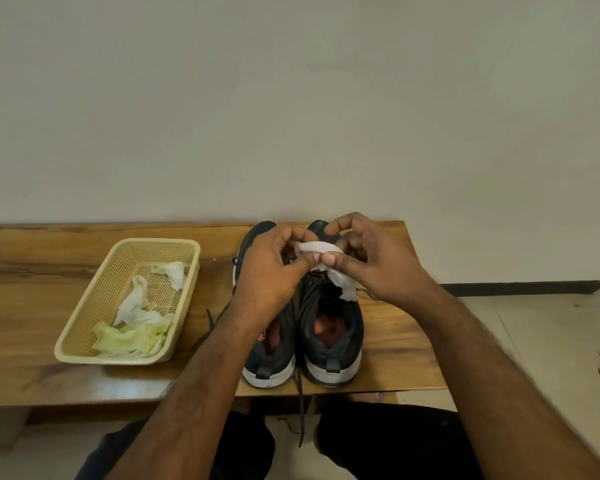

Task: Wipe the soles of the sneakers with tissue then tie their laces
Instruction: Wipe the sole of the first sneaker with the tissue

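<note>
Two dark sneakers [329,327] side by side on the wooden surface [32,299], upright on their soles, heels with white midsoles toward the near edge, toes toward the wall [291,98]. Laces [301,403] loose and untied, one dark strand hanging over the near edge of the surface and down between the knees, another trailing on the wood to the left of the left-hand shoe. Above the front half of the pair, both hands raised and meeting on one piece of white tissue [329,268]. Left hand [274,268] curled, thumb and fingertips pinched on the tissue's left end. Right hand [371,261] likewise clamped on it, thumb pressed against the paper next to the left thumb, the other fingers arched above; a crumpled tail of the tissue drooping below the right hand over the opening of the right-hand shoe. Whether that tail touches the shoe: cannot tell. Reddish lining visible inside both shoe openings. Well to the left on the same surface, apart from the shoes, a pale yellow perforated plastic basket [84,327] holding several crumpled tissues [136,306], white ones and a yellowish one nearest the near end. Dark trousers [388,441] at the bottom of the view, pale floor [551,341] to the right.
</note>
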